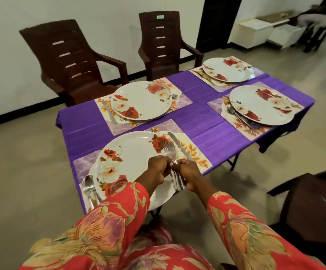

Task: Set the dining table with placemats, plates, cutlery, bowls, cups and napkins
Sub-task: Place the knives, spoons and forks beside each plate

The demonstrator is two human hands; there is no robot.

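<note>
Sleeves: red floral fabric is seen at 6 o'clock, both arms reaching forward.
Right hand (190,175): curled around the handles of a bundle of forks (172,162), held above the near plate (131,162).
Left hand (158,168): fingers pinched on the same bundle, just below the tines.
Near setting: the plate is laid on a floral placemat (195,151); spoons (89,189) lie at its 8 o'clock, a knife (178,146) at 2 o'clock.
Worktop (203,121): covered in purple cloth.
Far settings: three more plates on placemats are set at 11, 1 and 2 o'clock.
Chairs (70,63): two brown plastic ones stand at 11 and 12 o'clock.
</note>
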